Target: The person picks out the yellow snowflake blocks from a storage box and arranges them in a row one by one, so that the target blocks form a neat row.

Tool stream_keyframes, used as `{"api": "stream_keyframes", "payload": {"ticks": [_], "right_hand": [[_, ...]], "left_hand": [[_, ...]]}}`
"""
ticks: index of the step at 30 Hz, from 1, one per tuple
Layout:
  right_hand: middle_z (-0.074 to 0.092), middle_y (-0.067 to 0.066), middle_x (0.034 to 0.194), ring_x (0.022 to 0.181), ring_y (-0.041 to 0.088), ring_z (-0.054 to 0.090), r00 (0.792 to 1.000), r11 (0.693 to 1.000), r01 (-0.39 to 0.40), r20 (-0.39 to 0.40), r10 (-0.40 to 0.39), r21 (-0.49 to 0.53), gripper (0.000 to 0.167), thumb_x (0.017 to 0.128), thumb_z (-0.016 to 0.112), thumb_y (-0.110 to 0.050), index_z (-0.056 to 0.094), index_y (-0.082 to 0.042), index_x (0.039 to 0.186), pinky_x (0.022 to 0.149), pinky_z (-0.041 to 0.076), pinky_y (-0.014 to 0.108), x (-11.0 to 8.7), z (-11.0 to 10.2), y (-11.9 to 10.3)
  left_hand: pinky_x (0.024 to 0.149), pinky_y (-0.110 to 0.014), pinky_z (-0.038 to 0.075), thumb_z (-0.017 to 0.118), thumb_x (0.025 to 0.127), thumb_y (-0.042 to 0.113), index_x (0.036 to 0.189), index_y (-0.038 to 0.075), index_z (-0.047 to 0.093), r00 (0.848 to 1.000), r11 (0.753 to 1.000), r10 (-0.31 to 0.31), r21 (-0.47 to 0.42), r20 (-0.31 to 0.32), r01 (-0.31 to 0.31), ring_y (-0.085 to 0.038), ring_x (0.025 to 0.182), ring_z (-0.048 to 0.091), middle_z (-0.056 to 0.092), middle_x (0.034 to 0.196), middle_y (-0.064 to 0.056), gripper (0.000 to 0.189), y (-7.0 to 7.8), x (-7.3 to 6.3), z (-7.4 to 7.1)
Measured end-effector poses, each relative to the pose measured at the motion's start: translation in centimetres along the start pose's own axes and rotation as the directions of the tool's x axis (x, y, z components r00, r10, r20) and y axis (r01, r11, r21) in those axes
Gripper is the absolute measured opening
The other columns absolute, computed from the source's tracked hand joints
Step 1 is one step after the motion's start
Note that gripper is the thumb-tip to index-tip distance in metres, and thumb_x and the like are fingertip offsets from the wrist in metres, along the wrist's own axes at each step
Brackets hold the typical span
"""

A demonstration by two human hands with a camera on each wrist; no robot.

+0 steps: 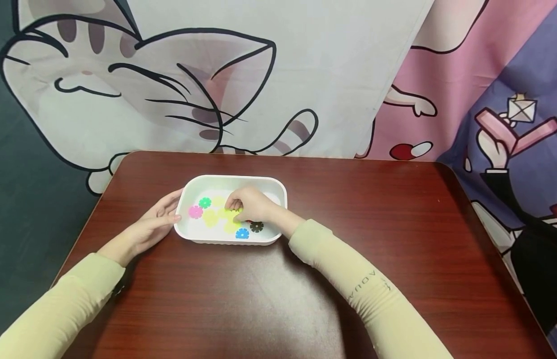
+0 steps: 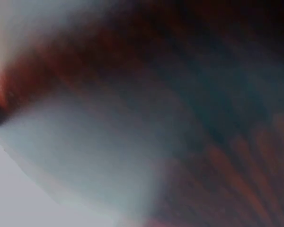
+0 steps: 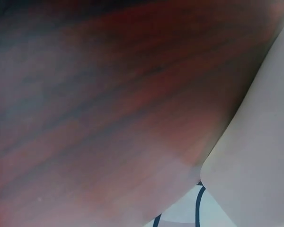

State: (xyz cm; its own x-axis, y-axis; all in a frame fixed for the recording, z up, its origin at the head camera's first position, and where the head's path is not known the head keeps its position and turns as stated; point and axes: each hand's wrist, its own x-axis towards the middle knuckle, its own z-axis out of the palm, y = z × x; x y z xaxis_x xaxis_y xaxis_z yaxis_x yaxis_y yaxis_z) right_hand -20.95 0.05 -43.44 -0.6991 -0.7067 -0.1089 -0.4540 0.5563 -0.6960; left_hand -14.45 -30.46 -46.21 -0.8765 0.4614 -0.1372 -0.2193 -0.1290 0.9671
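A white plastic tray (image 1: pixel 229 182) sits on the brown table and holds several flower-shaped discs. My left hand (image 1: pixel 148 228) grips its left end, thumb at the rim. Inside the tray, my right hand (image 1: pixel 255 203) pinches a yellow flower-shaped disc (image 1: pixel 234 210) with curled fingers. More yellow discs (image 1: pixel 210 218) lie around those fingers. Further left are a pink disc (image 1: pixel 195 212) and a green disc (image 1: pixel 205 202); near the front wall are a blue disc (image 1: pixel 242 233) and a black disc (image 1: pixel 257 227). A bit of red shows beneath the right hand. The left wrist view is blurred.
The wooden table (image 1: pixel 395 239) extends widely to the right and front of the tray. Behind it hangs a cloth (image 1: pixel 332 75) with a cartoon cat, beside a pink and blue printed cloth (image 1: pixel 462 89). In the right wrist view, a pale smooth surface (image 3: pixel 260 142) borders the table.
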Motion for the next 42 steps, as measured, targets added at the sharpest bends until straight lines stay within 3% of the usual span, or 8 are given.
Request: {"api": "stream_keyframes", "payload": {"ticks": [11,17,26,33,42], "right_hand": [[0.074,0.007,0.101,0.095,0.015,0.065,1.000,0.996,0.009,0.006,-0.008,-0.093,0.023,0.087,0.087,-0.007,0.079,-0.006,0.109,0.085,0.049,0.015,-0.1,0.0,-0.1],[0.074,0.007,0.095,0.090,0.013,0.062,1.000,0.996,0.006,-0.006,-0.007,-0.094,0.016,0.088,0.086,-0.006,0.079,-0.006,0.102,0.082,0.048,0.015,0.0,0.0,-0.1],[0.069,0.004,0.085,0.077,0.007,0.057,1.000,0.998,0.001,-0.005,-0.001,0.059,0.011,0.089,0.083,-0.001,0.075,-0.004,0.096,0.072,0.046,0.012,0.0,0.0,0.0],[0.069,0.005,0.084,0.076,0.007,0.058,0.999,0.980,0.008,-0.038,-0.001,0.200,0.012,0.090,0.083,-0.002,0.074,-0.001,0.098,0.072,0.048,0.012,-0.2,-0.4,0.1],[0.070,0.007,0.092,0.082,0.011,0.060,0.992,0.968,0.024,-0.123,0.008,0.250,0.015,0.093,0.083,-0.008,0.074,-0.004,0.104,0.076,0.050,0.013,-0.7,-1.5,-0.1]], "left_hand": [[0.109,-0.011,0.045,0.053,0.105,-0.005,0.164,0.016,0.025,1.000,1.000,0.008,-0.009,0.008,-0.008,0.010,0.136,0.051,0.027,0.167,0.000,0.069,-0.1,0.1,0.0],[0.110,-0.011,0.045,0.052,0.105,-0.007,0.164,0.015,0.025,1.000,1.000,0.024,-0.018,0.011,-0.024,0.009,0.137,0.051,0.029,0.165,0.002,0.068,-0.1,0.1,-0.1],[0.110,-0.011,0.045,0.052,0.105,-0.006,0.165,0.014,0.024,1.000,1.000,0.020,-0.022,0.010,-0.020,0.009,0.137,0.051,0.027,0.167,0.000,0.069,-0.2,0.1,-0.1],[0.110,-0.010,0.044,0.052,0.106,-0.005,0.168,0.011,0.017,1.000,1.000,0.009,-0.010,0.011,-0.009,0.010,0.137,0.049,0.019,0.172,-0.007,0.073,-0.1,0.2,0.0],[0.110,-0.010,0.043,0.051,0.106,-0.005,0.168,0.012,0.017,1.000,1.000,0.013,-0.009,0.020,-0.013,0.010,0.137,0.049,0.023,0.170,-0.002,0.073,-0.2,0.1,0.0]]}}
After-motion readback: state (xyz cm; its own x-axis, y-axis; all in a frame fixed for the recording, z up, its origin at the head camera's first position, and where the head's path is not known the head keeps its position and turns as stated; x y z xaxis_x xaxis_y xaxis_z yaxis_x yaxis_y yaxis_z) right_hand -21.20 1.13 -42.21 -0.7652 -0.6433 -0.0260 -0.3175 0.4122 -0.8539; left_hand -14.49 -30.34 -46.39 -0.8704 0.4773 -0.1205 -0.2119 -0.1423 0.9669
